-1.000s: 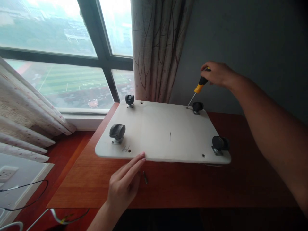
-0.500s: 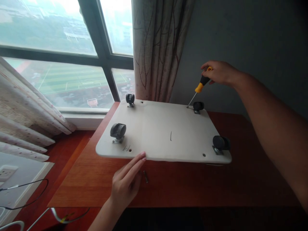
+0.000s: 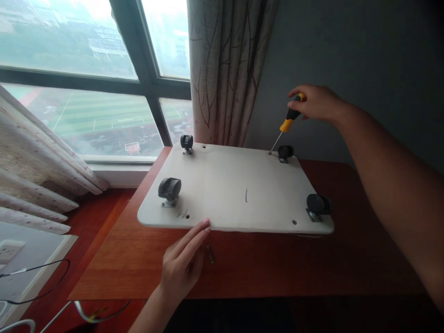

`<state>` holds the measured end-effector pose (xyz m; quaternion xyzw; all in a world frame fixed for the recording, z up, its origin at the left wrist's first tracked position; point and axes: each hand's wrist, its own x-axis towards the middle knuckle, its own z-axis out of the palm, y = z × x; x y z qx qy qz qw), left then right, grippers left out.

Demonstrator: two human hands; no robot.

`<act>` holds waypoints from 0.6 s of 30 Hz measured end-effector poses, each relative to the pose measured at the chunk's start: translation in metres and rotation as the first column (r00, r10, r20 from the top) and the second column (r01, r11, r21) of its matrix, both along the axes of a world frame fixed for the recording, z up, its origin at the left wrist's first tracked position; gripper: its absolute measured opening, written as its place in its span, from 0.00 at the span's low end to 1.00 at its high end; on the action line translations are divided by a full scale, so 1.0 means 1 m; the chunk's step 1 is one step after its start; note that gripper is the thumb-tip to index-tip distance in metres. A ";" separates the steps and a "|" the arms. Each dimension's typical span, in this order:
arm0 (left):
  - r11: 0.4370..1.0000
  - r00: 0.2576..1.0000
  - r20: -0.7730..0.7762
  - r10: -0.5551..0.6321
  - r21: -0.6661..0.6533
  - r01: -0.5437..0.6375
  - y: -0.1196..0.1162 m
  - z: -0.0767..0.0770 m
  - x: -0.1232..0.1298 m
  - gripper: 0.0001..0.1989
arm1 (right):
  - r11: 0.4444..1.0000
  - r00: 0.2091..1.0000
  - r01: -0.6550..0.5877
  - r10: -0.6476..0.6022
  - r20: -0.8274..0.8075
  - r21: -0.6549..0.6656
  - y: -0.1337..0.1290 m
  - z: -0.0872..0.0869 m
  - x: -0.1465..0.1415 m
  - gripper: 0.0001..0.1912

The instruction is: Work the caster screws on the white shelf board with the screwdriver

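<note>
Screwdriver [image 3: 286, 124] is staying at one spot; work there seems to be continuing.
The right hand [image 3: 317, 102] is clamping it, fingers above its tip; the left hand [image 3: 181, 261] is resting ungripping fingers on the board [image 3: 222, 185].

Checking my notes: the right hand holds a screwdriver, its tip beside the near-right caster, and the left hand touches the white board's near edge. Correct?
Not quite: in the head view, the screwdriver has its tip beside the far-right caster. The right hand and left hand are as stated.
</note>
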<state>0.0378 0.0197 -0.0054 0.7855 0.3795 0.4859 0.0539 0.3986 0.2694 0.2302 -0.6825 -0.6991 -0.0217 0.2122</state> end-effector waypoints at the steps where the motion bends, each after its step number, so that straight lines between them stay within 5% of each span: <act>1: 1.000 1.000 0.000 -0.001 0.001 0.001 0.000 0.000 0.000 0.26 | 0.999 0.997 0.033 -0.035 0.067 0.039 0.001 -0.001 0.001 0.20; 5: 1.000 1.000 0.003 -0.005 0.006 0.005 0.001 -0.001 -0.001 0.26 | 0.988 0.977 0.112 -0.129 0.168 0.107 0.005 -0.006 0.003 0.21; 10: 1.000 1.000 0.013 -0.010 0.003 0.010 0.000 -0.002 -0.002 0.27 | 0.997 0.985 -0.075 0.069 -0.158 -0.031 0.009 -0.007 0.004 0.22; 18: 1.000 1.000 0.016 -0.014 -0.005 0.014 0.001 -0.003 -0.002 0.27 | 0.995 0.986 0.062 -0.072 0.148 0.076 0.004 -0.006 -0.002 0.22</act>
